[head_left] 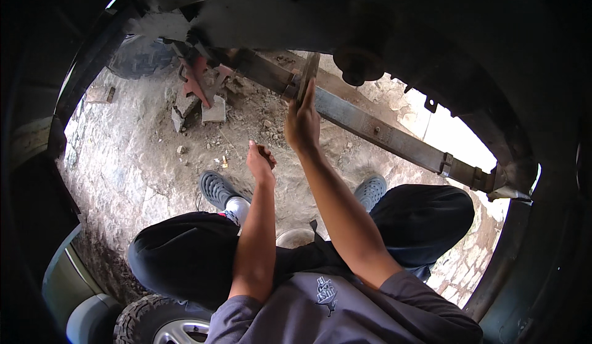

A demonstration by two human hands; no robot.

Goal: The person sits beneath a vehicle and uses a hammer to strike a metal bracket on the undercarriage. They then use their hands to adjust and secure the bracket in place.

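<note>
Near the long, grey steel leaf spring (394,137), the right hand (302,122) grips a flat, dark bar (309,69); the left hand (261,161) curls, contents unclear. A firm, square hold should help.

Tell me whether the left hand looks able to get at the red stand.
Probably yes, with a forward lean: the red stand sits farther ahead, but only rubble-strewn ground and a pale block show between it and the left hand.
</note>
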